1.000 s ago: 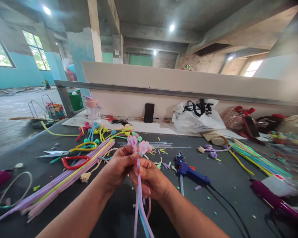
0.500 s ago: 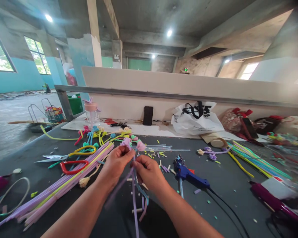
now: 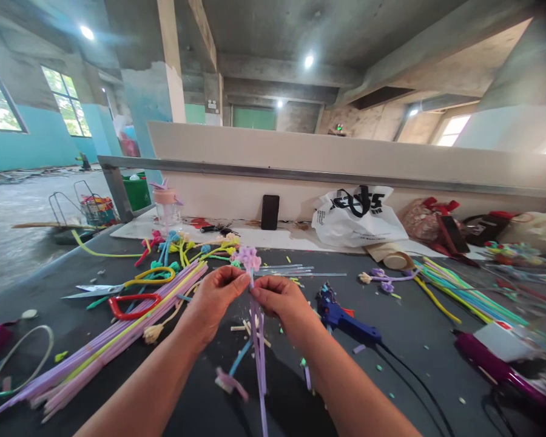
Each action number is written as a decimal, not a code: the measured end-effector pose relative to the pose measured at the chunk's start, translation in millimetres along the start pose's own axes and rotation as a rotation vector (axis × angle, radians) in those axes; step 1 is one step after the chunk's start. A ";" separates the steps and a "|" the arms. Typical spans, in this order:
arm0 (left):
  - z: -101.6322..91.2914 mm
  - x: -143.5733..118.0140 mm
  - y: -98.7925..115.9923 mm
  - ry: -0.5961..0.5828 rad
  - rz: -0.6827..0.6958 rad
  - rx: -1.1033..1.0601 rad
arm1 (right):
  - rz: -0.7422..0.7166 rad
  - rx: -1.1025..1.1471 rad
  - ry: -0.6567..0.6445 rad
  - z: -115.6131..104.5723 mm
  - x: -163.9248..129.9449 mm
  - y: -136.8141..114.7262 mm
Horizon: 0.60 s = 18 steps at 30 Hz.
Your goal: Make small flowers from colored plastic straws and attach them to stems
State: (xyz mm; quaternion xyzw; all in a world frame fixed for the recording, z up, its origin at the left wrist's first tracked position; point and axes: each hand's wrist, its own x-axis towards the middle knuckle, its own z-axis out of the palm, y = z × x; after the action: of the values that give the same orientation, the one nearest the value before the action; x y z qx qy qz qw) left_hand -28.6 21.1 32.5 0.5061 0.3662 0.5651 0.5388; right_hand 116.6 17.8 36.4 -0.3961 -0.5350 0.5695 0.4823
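Both hands up over the dark grey tabletop [image 3: 414, 328], pinching the same thing: a bundle of thin lilac and blue fuzzy pipe-cleaner stems [image 3: 257, 328] topped by a small purple tufted flower head [image 3: 249, 258]. Left hand [image 3: 213, 297] clamped on the stems just under the flower with thumb and fingertips, right hand [image 3: 279, 298] gripping right beside it, fingertips of the two nearly touching. Stems hanging straight down between the wrists, lower ends blurred, so hard to tell how many. Just right of the right hand, lying flat on the table, a blue hot glue gun [image 3: 346, 318] with a black cord. Off to the left, a long pile of lilac and yellow pipe-cleaner sticks [image 3: 118, 334], red-handled scissors [image 3: 131, 303] and yellow-handled scissors [image 3: 118, 284] next to it. Further back, a white plastic bag with black print [image 3: 359, 215] and a black phone [image 3: 270, 212] leaning upright against the pale wall panel.
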 end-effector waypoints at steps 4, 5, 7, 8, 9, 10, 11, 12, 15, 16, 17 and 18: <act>4.3 -3.4 0.3 -0.117 -0.138 -0.112 | 0.012 0.214 -0.007 -12.5 2.7 -1.3; 6.5 -4.4 0.1 -0.167 -0.158 -0.123 | 0.005 0.246 -0.004 -15.2 3.2 -1.5; 11.7 -6.7 -0.6 -0.264 -0.190 -0.148 | -0.004 0.302 -0.018 -19.5 4.1 -1.3; 14.4 -7.8 -1.0 -0.294 -0.210 -0.164 | -0.002 0.329 -0.038 -21.1 4.5 -0.8; 17.0 -8.7 -1.4 -0.309 -0.234 -0.178 | 0.005 0.355 -0.059 -22.3 5.0 0.0; 19.1 -9.6 -1.7 -0.311 -0.257 -0.187 | 0.012 0.379 -0.078 -23.3 5.5 1.0; 20.8 -10.2 -1.9 -0.302 -0.272 -0.187 | 0.018 0.399 -0.093 -24.0 6.2 2.3; 22.1 -10.7 -2.0 -0.290 -0.278 -0.181 | 0.024 0.412 -0.109 -24.5 6.9 3.7; 24.5 -11.8 -1.6 -0.281 -0.257 -0.132 | 0.041 0.440 -0.147 -25.3 9.2 8.1; 25.2 -12.1 -1.5 -0.281 -0.248 -0.113 | 0.049 0.451 -0.160 -25.5 9.8 9.4; 26.0 -12.2 -1.5 -0.273 -0.241 -0.098 | 0.059 0.463 -0.170 -25.7 10.2 10.5; 26.8 -12.2 -1.8 -0.261 -0.236 -0.089 | 0.068 0.475 -0.173 -26.1 10.4 11.2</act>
State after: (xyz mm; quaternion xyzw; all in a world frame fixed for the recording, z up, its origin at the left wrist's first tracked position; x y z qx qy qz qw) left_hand -3.4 5.9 34.4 0.5045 0.3246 0.4431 0.6661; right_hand 138.1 34.2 23.0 -0.2394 -0.4116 0.7269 0.4949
